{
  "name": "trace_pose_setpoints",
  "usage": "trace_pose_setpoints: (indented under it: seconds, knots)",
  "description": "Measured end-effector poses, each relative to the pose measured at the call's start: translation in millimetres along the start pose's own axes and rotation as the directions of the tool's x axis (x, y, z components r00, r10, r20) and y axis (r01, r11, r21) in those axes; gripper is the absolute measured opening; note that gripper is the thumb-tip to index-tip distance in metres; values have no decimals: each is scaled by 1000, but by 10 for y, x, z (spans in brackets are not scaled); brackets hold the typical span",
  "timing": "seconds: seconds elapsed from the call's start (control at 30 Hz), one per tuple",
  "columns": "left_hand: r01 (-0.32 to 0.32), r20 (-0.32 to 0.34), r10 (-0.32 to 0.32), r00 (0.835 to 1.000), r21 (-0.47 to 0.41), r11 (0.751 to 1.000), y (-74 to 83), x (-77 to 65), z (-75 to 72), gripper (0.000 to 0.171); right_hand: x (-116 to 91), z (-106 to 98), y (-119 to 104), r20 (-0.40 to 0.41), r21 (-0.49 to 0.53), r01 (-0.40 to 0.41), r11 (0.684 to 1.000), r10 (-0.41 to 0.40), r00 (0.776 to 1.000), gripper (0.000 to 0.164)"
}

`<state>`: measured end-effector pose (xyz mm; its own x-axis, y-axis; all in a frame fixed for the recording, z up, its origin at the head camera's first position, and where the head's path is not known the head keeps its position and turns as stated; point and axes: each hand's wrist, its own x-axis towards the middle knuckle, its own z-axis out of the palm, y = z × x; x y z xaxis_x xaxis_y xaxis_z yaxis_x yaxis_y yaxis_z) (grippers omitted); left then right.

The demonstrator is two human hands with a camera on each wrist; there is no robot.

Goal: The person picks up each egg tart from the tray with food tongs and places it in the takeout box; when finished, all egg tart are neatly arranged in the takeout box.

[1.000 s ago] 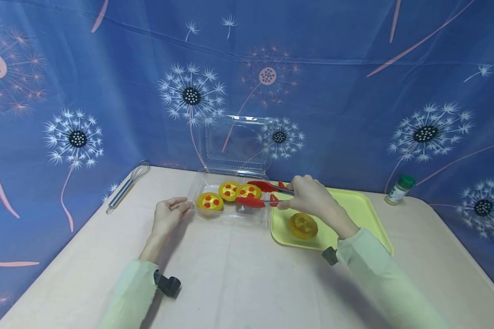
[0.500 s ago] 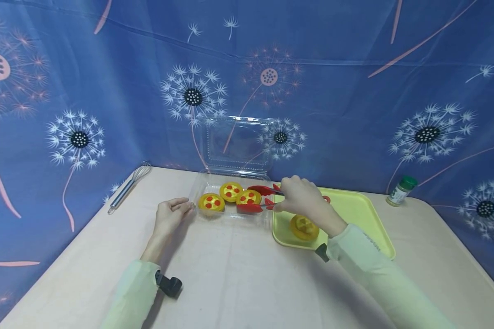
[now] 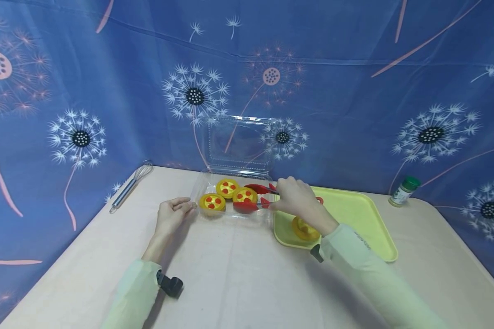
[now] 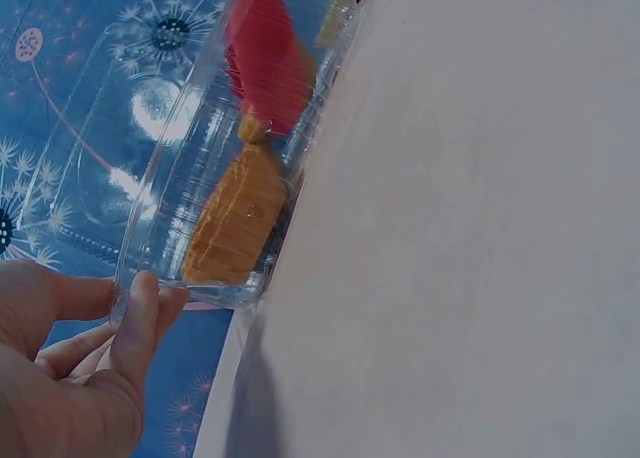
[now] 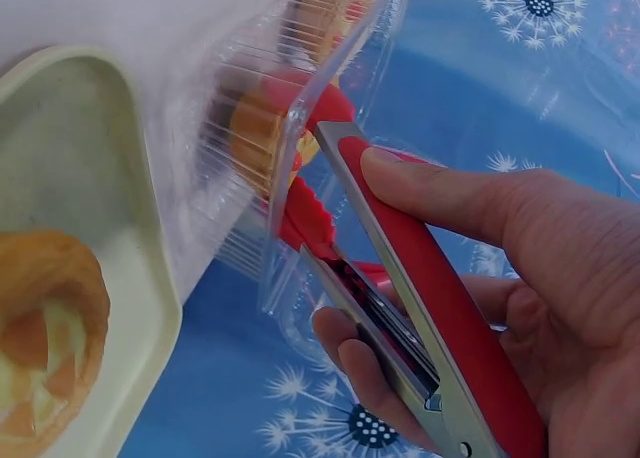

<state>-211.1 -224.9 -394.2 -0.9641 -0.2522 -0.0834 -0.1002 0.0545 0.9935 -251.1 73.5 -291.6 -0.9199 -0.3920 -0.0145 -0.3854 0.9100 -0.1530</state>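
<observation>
In the head view my left hand (image 3: 174, 214) pinches the left rim of a clear plastic clamshell container (image 3: 197, 189); thumb and fingers meet on that rim in the left wrist view. My right hand (image 3: 298, 198) grips red-and-metal tongs (image 5: 420, 288) by the handles. The tongs' red heads lie on either side of a toy mini pizza (image 3: 244, 194), low inside the container. A second mini pizza (image 3: 227, 188) is right behind it, and a third mini pizza (image 3: 212, 202) sits at the container's left. Their toppings face up.
A yellow tray (image 3: 354, 214) lies right of the container, bearing a plain-topped yellow tart (image 3: 304, 230) partly under my right wrist. A whisk (image 3: 131, 186) lies at the left table edge. A green-capped shaker (image 3: 404, 192) stands at the right. The container's lid (image 3: 239, 141) stands raised behind it.
The tongs and the mini pizza between their heads have moved left and slightly down in the container. The rear mini pizza has shifted a little left. My left hand keeps its place.
</observation>
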Motion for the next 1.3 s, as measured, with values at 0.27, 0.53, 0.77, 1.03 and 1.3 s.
trace_pose_setpoints:
  seconds: [0.27,0.53,0.77,1.03,1.3]
  knots:
    - [-3,-3,3,1000,-9,1000,-14,-10,7,37,35,50,-4,9,8,16,1000,-16,1000,43]
    - [-13,-10,13,1000,10,1000,-3,-8,-6,37,-15,-79,-7,27,5,2,1000,-2,1000,46]
    - [-18,-8,18,1000,16,1000,-17,-1,-12,37,4,-99,-22,16,-41,-1,999,2,1000,43]
    - [-10,-11,10,1000,24,1000,-37,28,6,36,63,-68,-26,-14,-90,-8,996,7,1000,37]
    - [-8,-7,8,1000,26,1000,-13,16,-2,36,119,-7,1,-54,-97,2,995,-7,998,35]
